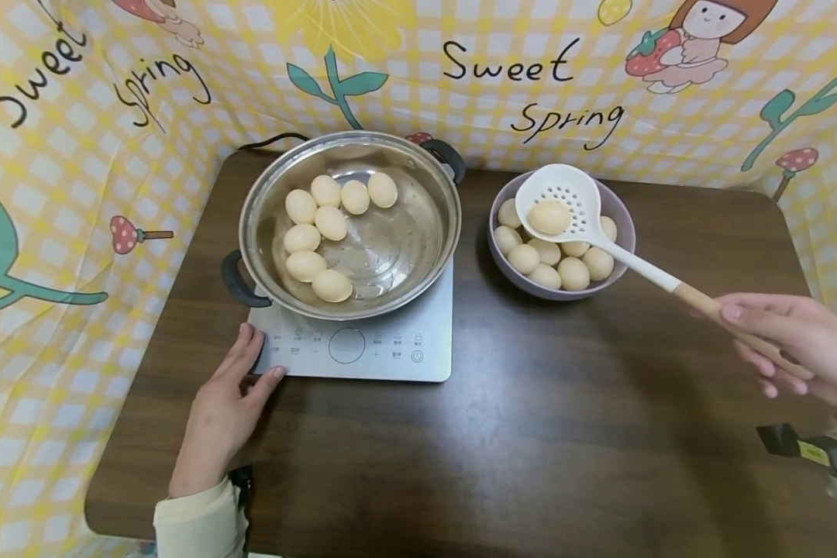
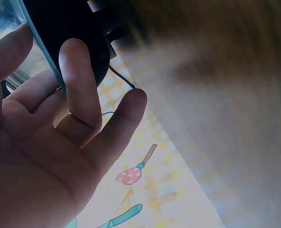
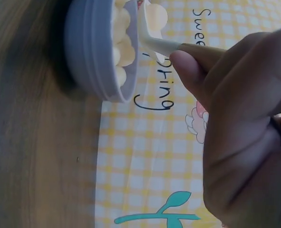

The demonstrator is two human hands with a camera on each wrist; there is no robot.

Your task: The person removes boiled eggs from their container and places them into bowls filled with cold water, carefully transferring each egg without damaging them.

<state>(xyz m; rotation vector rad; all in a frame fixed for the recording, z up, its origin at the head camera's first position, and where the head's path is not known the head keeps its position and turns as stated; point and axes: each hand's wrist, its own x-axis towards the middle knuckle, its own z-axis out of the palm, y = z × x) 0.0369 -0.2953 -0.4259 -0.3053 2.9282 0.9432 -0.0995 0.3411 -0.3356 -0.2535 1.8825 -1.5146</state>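
My right hand (image 1: 795, 341) grips the wooden handle (image 1: 732, 329) of a white slotted ladle (image 1: 586, 225). One egg (image 1: 549, 218) lies in the ladle's perforated bowl, held over a purple bowl (image 1: 498, 256) that contains several more eggs (image 1: 574, 273). In the right wrist view, the ladle (image 3: 154, 45) is raised above the bowl's rim. My left hand (image 1: 226, 403) touches the left front corner of a silver induction cooktop (image 1: 432, 368), fingers along its side and thumb at its front edge. On the cooktop stands a steel pot (image 1: 397, 263), with several eggs (image 1: 331, 223) grouped toward its left side.
Black handles (image 1: 240, 283) stick out from the pot's sides. A black cable (image 1: 272, 141) runs behind it. The brown wooden table (image 1: 565, 434) is backed by a yellow checked cloth (image 1: 418, 101) along the rear and left.
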